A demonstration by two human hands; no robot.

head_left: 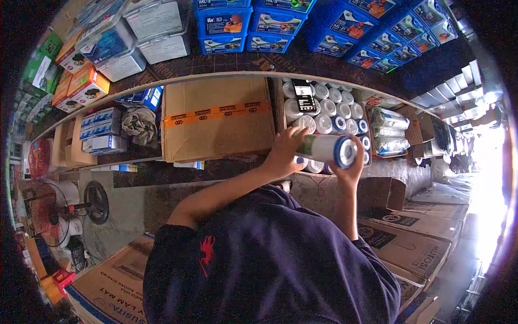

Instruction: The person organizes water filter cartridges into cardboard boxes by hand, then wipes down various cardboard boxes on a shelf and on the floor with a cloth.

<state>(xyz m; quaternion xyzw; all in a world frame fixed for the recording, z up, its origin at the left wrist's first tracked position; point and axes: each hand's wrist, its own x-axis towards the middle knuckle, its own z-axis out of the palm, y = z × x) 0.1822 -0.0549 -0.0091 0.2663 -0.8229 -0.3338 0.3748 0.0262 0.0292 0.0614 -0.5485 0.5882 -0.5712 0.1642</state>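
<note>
A white cylinder (pixel 324 147) with a blue-rimmed end and a greenish label lies sideways between my hands, above an open box of similar cylinders. My left hand (pixel 286 151) is at its left, labelled end, with fingers bent around it. At the blue-rimmed end, my right hand (pixel 348 164) is curled round the side and underneath. Below and behind are several upright white cylinders (pixel 325 123), some with blue rims. A phone (pixel 304 96) with its screen lit rests on top of them. The held cylinder and my hands hide part of the box's front.
A taped cardboard carton (pixel 218 127) stands left of the cylinders. To their right are plastic-wrapped rolls (pixel 390 129). Blue boxes (pixel 224 24) line the upper shelf. A fan (pixel 51 208) stands at lower left; large cartons (pixel 413 243) lie at lower right.
</note>
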